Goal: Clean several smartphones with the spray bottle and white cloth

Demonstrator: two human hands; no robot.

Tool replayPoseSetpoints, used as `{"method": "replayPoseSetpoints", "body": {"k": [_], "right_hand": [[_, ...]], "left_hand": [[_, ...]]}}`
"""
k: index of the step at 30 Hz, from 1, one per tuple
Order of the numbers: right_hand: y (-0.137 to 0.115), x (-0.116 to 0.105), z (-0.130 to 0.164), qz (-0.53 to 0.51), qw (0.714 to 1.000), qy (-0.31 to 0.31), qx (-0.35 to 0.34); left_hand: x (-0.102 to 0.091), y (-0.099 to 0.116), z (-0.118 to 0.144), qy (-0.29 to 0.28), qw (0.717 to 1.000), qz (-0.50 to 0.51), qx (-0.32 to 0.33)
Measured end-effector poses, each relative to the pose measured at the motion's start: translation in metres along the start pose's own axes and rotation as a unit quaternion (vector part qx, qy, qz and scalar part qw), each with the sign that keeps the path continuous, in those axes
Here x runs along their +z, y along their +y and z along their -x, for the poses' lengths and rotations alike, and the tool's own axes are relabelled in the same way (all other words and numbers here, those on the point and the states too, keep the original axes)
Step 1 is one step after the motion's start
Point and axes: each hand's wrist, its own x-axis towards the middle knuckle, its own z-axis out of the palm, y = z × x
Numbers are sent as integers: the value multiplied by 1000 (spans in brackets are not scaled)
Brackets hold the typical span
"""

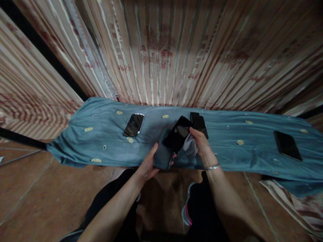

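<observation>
Curtains (pixel 161 50), striped and pleated, hang behind a blue cloth (pixel 227 134) spread over a low surface, with brown floor tiles (pixel 37 195) below. On the cloth I see a white-edged phone (pixel 133 125), a dark phone (pixel 287 145) far right, and another (pixel 200 123) behind the hands. My left hand (pixel 148 164) grips a dark phone (pixel 163 155) at the cloth's near edge; my right hand (pixel 200 144), wrist bangled, holds a pale rag (pixel 189 145) against a tilted black phone (pixel 178 133).
</observation>
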Motion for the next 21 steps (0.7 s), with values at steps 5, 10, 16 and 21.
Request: {"method": "replayPoseSetpoints", "body": {"k": [5,10,16,21], "right_hand": [[-12,-17,-8,-39,999,31,4],[-16,-21,-5,-48,997,58,-12],[-15,-25,-2,-45,997,57,-20],[-12,-34,0,-24,998,40,-34]], "left_hand": [[-5,9,-5,37,998,27,48],[-8,11,-26,84,987,-2,137],[-12,14,-65,80,956,-107,260],[-16,19,-95,141,941,-94,294]]}}
